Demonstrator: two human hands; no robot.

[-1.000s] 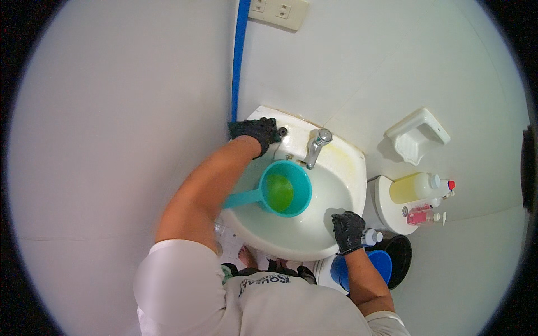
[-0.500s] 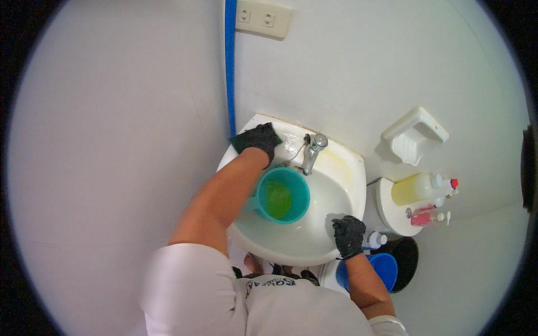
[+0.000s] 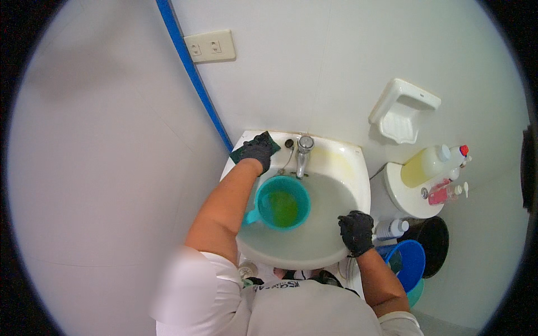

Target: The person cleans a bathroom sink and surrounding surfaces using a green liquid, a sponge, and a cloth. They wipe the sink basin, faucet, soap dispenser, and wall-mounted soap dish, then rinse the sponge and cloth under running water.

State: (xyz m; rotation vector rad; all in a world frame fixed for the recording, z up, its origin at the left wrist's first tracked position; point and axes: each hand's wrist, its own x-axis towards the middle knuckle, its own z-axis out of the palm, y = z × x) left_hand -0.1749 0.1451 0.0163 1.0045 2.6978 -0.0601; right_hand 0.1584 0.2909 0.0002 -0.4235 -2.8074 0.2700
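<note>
In a black glove, my left hand presses a dark green scouring pad onto the back left corner of the white sink. The pad sticks out on both sides of the hand. My right hand, gloved alike, is closed over the sink's right rim; its fingertips are hidden. In the basin sits a teal dipper holding greenish liquid, its handle pointing left under my left forearm. A chrome faucet stands at the back, with a black stopper on a chain beside it.
On the right, a white toilet tank lid carries a yellow-liquid jug and a pink pump bottle. Below are a white bottle, a blue bucket and a black bin. A soap dish juts from the wall.
The whole view has turned and shifted, so the wall outlet and the blue strip appear farther left. My left hand stays at the corner with the pad, and my right hand stays at the rim.
</note>
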